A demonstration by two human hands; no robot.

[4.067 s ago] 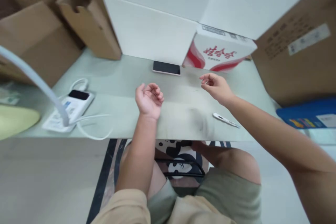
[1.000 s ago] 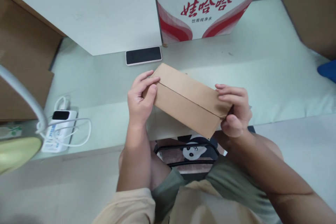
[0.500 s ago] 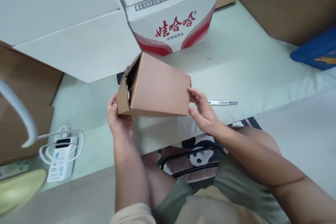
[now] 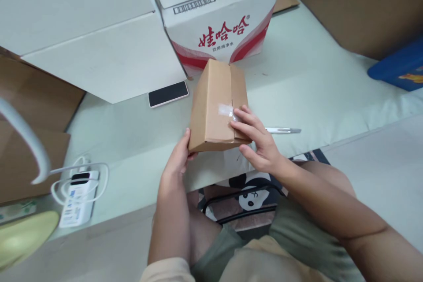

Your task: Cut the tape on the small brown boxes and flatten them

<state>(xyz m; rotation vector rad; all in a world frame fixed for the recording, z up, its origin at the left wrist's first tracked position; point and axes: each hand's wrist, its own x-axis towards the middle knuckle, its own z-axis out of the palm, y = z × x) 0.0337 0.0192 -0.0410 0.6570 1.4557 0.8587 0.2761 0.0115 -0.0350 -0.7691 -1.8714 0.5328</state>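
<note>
A small brown cardboard box (image 4: 216, 94) is held tilted above the table's front part. Its taped face, with a seam and a short strip of clear tape (image 4: 226, 110), is turned up toward me. My left hand (image 4: 178, 154) is closed on the box's lower left corner, some fingers hidden beneath. My right hand (image 4: 259, 139) rests its outstretched, spread fingers on the box by the tape, the thumb near the lower edge. Just right of that hand lies a slim utility knife (image 4: 283, 131). A dark-screened phone (image 4: 168, 94) lies left of the box.
Large white boxes (image 4: 99, 53) and a white-and-red carton (image 4: 228, 31) stand behind. A big brown carton (image 4: 357, 4) and a blue container (image 4: 396, 66) are at the right. A power strip (image 4: 79, 200) with a coiled white cable is at left.
The box has been turned, so its torn open end no longer shows and its taped face does. My left hand moved right with it; my right fingers shifted onto the tape. The phone is uncovered.
</note>
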